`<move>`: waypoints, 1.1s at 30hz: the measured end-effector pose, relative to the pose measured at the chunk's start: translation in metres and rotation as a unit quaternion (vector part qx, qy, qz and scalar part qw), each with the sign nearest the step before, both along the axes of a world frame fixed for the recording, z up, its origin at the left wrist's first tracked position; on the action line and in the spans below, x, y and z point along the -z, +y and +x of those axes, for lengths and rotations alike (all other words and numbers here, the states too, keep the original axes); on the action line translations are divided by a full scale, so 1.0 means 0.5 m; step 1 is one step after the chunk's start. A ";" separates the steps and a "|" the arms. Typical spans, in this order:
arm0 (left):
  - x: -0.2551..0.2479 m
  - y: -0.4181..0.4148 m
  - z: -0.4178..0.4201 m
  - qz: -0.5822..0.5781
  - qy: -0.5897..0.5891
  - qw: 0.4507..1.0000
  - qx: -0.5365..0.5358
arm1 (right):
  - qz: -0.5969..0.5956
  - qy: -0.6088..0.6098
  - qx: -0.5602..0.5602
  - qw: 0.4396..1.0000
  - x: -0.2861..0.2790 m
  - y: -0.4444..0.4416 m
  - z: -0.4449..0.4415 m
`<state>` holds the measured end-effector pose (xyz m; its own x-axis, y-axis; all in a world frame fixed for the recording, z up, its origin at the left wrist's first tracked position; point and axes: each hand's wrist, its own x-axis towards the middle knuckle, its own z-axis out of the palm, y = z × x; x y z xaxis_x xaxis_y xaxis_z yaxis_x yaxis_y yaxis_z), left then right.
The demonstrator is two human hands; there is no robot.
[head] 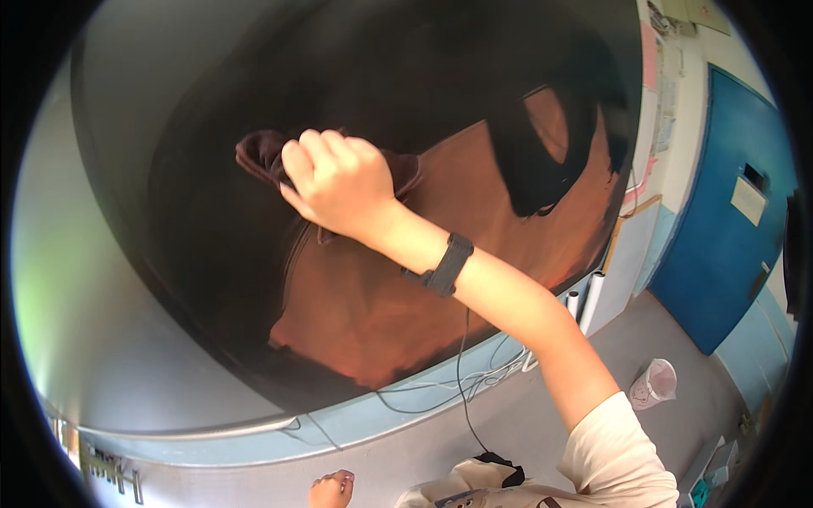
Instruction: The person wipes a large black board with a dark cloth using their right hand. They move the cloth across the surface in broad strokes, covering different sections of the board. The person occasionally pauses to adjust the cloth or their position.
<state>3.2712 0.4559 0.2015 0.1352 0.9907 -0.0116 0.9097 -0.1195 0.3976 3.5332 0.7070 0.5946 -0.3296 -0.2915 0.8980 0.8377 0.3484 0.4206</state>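
My right hand (340, 181) is closed on a dark brown cloth (406, 171) and presses it against a large dark glossy panel (381, 82). Folds of the cloth stick out on both sides of the fist. The panel shows brown and black patches that look like reflections. A black band (451, 265) is around my right wrist. Low in the view, my left hand (333, 487) hangs away from the panel with its fingers curled; nothing shows in it.
Loose cables (486, 374) run along the light blue lower wall below the panel. White tubes (592, 301) and a whiteboard (629, 267) lean at the right. A waste bin (653, 385) stands on the floor near a blue door (718, 209). A thin black cable hangs toward my body.
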 end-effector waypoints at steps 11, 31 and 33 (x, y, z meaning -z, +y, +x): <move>0.027 -0.135 -0.094 0.004 0.034 0.996 -0.085 | -0.043 -0.094 -0.024 0.994 0.358 -0.024 -0.253; 0.113 -0.286 -0.094 -0.015 -0.023 0.966 -0.257 | -0.145 -0.431 -0.049 0.889 0.744 -0.028 -0.261; 0.109 -0.280 -0.094 -0.020 -0.018 0.969 -0.246 | -0.155 -0.393 -0.046 0.905 0.710 -0.039 -0.273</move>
<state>3.2243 0.3158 0.1468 -0.3516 0.9346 -0.0545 0.8387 0.3403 0.4252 3.3969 0.6877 0.2396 -0.8890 -0.1252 0.4404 0.2835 0.6049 0.7442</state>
